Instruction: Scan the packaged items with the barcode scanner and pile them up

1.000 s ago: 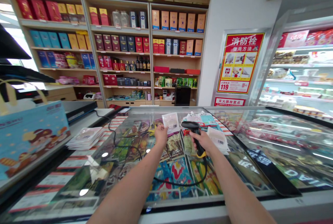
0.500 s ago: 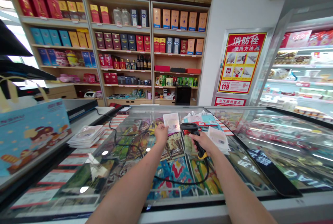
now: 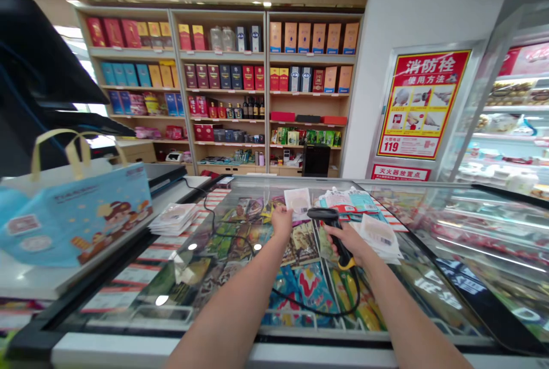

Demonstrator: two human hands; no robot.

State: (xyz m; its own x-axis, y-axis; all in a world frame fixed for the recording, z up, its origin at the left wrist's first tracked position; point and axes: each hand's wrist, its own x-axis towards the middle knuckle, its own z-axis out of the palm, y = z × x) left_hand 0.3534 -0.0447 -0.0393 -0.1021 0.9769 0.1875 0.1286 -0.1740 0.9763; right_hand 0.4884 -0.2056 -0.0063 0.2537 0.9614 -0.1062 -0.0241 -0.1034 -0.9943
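Note:
My left hand [image 3: 282, 221] pinches the lower left corner of a flat white packet [image 3: 297, 202] with a small barcode, held above the freezer's glass lid. My right hand [image 3: 348, 241] is wrapped round the handle of a black barcode scanner [image 3: 325, 214]; its head points left, close beside the packet. Under my right wrist lies a small pile of similar white packets [image 3: 381, 234]. Another stack of white packets [image 3: 174, 217] rests on the left edge of the freezer. Behind the scanner, several blue and red pouches [image 3: 349, 199] lie on the glass.
Glass-topped freezer [image 3: 201, 294] with bagged goods spans the front. The scanner's black cable [image 3: 300, 302] loops across its lid. At left a blue paper bag [image 3: 81, 214] stands on a counter beneath a dark monitor [image 3: 38, 54]. Shelves of boxed bottles [image 3: 225, 77] line the back wall.
The view has swung left, so more of the blue bag and monitor shows. The scanner's light spot on the packet is gone. Both hands keep their holds.

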